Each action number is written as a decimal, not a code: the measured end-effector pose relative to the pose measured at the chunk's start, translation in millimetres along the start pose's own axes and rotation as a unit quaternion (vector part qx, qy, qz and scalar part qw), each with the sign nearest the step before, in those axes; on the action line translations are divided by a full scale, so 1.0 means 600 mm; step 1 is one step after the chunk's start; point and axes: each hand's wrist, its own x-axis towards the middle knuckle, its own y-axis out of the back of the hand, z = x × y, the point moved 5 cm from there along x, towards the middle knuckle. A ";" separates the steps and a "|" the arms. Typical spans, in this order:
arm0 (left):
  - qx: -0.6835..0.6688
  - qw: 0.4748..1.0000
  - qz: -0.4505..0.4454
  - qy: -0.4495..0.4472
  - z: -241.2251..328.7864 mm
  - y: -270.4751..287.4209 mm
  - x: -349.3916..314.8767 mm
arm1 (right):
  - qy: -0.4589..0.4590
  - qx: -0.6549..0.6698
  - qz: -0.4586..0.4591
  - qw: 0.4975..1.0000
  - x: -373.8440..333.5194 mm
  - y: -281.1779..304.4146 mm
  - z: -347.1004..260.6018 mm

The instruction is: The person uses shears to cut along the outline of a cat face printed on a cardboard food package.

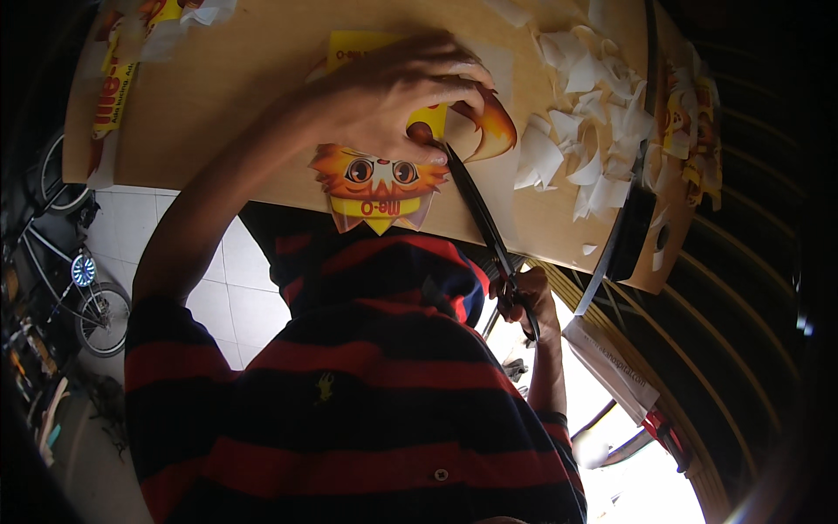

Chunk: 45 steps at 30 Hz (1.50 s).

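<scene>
My left hand (pixel 393 94) reaches over the table and grips a printed cat cutout (pixel 381 175), covering part of it. The cutout is orange and yellow, with a cat's face upside down to me and a curled orange tail (pixel 496 131) at its right. My right hand (pixel 529 297) is closed round the handles of long dark scissors (pixel 478 203). The scissors point up and left. Their tips meet the cutout between my left thumb and the tail; whether the blades are apart is hard to tell.
White paper scraps (pixel 585 113) heap on the right of the wooden table (pixel 218 96). More yellow printed pieces lie at the far left (pixel 109 83) and far right (pixel 690 131). A long dark strip (pixel 642 210) runs along the right side. A bicycle (pixel 83 279) stands at the left.
</scene>
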 end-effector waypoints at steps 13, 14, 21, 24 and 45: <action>-0.009 1.000 0.005 -0.015 -0.003 -0.002 0.001 | -0.008 -0.046 -0.008 0.999 0.003 0.012 0.000; -0.010 1.000 0.005 -0.016 -0.004 -0.003 0.001 | -0.004 -0.053 -0.009 0.999 0.003 0.013 0.000; -0.024 0.999 0.008 -0.024 -0.003 0.000 0.001 | 0.007 -0.035 -0.027 0.999 0.000 0.022 -0.009; -0.016 1.000 0.006 -0.023 -0.003 0.000 0.000 | 0.011 -0.036 -0.027 0.999 0.005 0.019 -0.014; -0.069 0.996 -0.012 -0.051 -0.001 0.001 0.006 | 0.004 -0.067 -0.036 0.997 0.006 0.033 -0.019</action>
